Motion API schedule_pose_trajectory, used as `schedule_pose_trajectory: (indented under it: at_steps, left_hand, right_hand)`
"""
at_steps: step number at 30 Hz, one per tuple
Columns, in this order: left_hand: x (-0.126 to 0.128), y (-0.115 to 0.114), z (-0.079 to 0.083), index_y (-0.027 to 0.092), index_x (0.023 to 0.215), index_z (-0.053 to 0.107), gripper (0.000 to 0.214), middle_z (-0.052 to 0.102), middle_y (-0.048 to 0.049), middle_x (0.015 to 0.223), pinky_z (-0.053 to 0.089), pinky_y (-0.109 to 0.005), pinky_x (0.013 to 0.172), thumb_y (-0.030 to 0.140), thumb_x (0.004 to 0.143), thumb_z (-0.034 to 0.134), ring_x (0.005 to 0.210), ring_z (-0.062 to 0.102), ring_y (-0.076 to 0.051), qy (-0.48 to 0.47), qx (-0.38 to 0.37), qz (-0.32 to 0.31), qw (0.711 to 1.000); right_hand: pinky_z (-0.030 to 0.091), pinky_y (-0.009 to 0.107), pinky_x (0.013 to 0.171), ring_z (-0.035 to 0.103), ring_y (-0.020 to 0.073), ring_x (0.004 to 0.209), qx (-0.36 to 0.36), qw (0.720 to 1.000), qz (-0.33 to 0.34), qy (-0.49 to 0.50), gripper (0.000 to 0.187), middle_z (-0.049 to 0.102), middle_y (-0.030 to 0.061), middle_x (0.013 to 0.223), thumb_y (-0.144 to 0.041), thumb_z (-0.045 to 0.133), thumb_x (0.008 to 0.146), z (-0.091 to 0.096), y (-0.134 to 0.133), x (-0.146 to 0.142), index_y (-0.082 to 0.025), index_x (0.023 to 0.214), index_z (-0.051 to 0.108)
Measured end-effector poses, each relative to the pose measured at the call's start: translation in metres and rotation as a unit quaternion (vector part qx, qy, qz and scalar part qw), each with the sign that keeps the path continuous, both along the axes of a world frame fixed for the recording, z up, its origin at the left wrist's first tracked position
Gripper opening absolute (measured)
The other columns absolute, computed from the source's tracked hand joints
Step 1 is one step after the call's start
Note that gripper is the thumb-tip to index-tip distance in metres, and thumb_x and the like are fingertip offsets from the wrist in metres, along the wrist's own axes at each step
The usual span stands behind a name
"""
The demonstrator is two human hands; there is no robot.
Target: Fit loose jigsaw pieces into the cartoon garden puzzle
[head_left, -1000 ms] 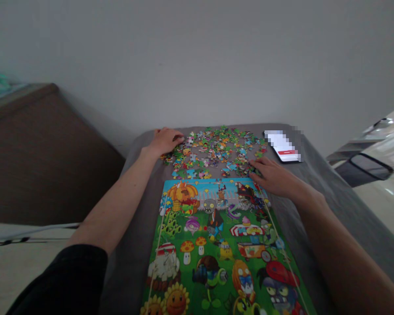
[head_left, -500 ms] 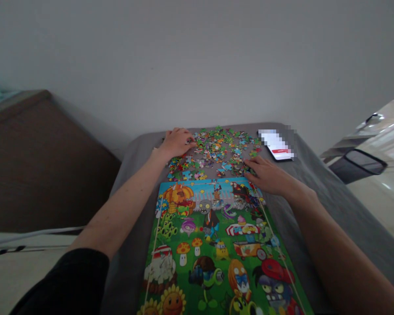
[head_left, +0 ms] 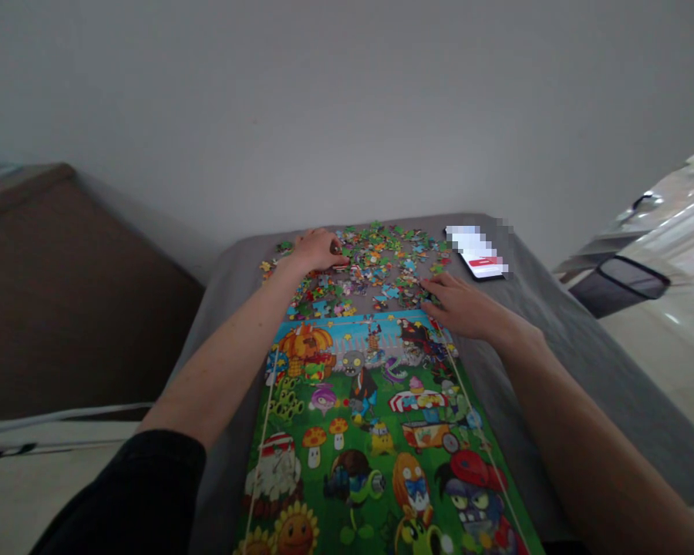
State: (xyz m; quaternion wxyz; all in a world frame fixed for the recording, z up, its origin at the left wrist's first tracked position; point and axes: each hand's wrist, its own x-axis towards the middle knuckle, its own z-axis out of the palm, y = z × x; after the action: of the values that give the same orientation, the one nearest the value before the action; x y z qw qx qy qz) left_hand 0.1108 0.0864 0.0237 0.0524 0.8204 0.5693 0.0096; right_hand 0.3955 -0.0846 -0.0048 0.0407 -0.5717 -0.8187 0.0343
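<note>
Your left hand (head_left: 318, 250) curls over scattered puzzle pieces (head_left: 382, 245), its hold unclear; your right hand (head_left: 456, 304) rests at their near right edge, any grasp likewise unreadable. Probably light, thin and stiff, the pieces, just beyond the picture board (head_left: 367, 439), suit an edge pinch.

We see grey cloth-covered table (head_left: 529, 304), lightly creased at right. Nearest us: colourful picture board (head_left: 375, 451), lying flat, bottom edge out of our view. Just past board's blue top edge: loose puzzle pieces (head_left: 379, 250), many colours, thickly scattered. Right of pieces, near far corner: phone (head_left: 475, 250), face up, screen lit, partly blurred out.
</note>
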Motion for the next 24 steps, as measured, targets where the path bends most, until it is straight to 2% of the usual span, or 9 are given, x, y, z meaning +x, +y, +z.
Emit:
schedule_pose_trajectory:
  at_steps: [4,8,11,14,17,20,24]
  left_hand:
    - [0.002,0.002,0.005,0.03,0.125,0.071,0.053,0.07,-0.0077,0.133,0.047,-0.045,0.099,0.05,0.078,0.084,0.122,0.06,-0.034,-0.001,-0.019,-0.001,1.0]
    - [0.003,0.002,0.006,0.028,0.123,0.072,0.055,0.062,-0.0122,0.14,0.043,-0.051,0.105,0.053,0.076,0.086,0.133,0.051,-0.041,0.007,-0.011,0.016,1.0]
    - [0.003,0.005,0.007,0.028,0.114,0.077,0.053,0.059,-0.0145,0.142,0.043,-0.054,0.105,0.06,0.074,0.085,0.136,0.046,-0.044,0.023,-0.014,0.028,0.999]
    - [0.004,0.008,0.009,0.026,0.106,0.08,0.049,0.062,-0.0161,0.136,0.045,-0.056,0.103,0.062,0.073,0.084,0.134,0.046,-0.045,0.037,-0.027,0.022,0.999]
    - [0.005,0.009,0.01,0.022,0.104,0.081,0.045,0.066,-0.0182,0.129,0.044,-0.059,0.102,0.057,0.075,0.083,0.131,0.047,-0.047,0.02,-0.021,0.01,1.0]
    - [0.001,0.008,0.009,0.022,0.098,0.082,0.033,0.071,-0.0172,0.116,0.041,-0.062,0.102,0.051,0.082,0.078,0.131,0.046,-0.047,-0.012,-0.017,0.009,1.0]
    - [-0.009,0.011,0.014,0.021,0.089,0.081,0.027,0.073,-0.0141,0.103,0.042,-0.057,0.099,0.044,0.092,0.068,0.124,0.049,-0.041,-0.044,-0.009,0.016,0.999]
  right_hand:
    - [0.055,0.049,0.105,0.066,0.0337,0.124,0.013,1.0,0.004,-0.007,0.046,0.065,0.0179,0.137,-0.034,0.046,0.101,-0.002,0.0,0.001,-0.019,0.141,0.063]
    - [0.054,0.049,0.105,0.065,0.0342,0.125,0.013,1.0,-0.007,-0.001,0.045,0.065,0.0188,0.136,-0.033,0.046,0.101,-0.003,0.0,0.0,-0.017,0.14,0.063]
    - [0.055,0.049,0.104,0.065,0.0337,0.124,0.01,1.0,0.001,0.002,0.045,0.067,0.0186,0.134,-0.033,0.045,0.102,-0.003,0.0,0.001,-0.018,0.14,0.063]
    - [0.054,0.049,0.106,0.065,0.0334,0.125,0.002,1.0,0.009,0.003,0.045,0.066,0.0186,0.135,-0.033,0.045,0.102,-0.003,0.001,0.001,-0.018,0.141,0.062]
    - [0.053,0.049,0.108,0.063,0.0332,0.127,-0.002,1.0,0.002,0.012,0.045,0.064,0.0188,0.138,-0.033,0.045,0.102,-0.002,0.0,0.001,-0.017,0.141,0.063]
    - [0.051,0.048,0.11,0.063,0.0334,0.129,-0.01,1.0,-0.007,0.018,0.045,0.064,0.0191,0.139,-0.032,0.046,0.102,0.001,-0.001,-0.001,-0.017,0.14,0.063]
    - [0.049,0.052,0.112,0.059,0.0376,0.133,-0.039,0.999,-0.009,0.01,0.049,0.06,0.0249,0.144,-0.031,0.044,0.101,0.005,-0.001,-0.004,-0.008,0.141,0.062]
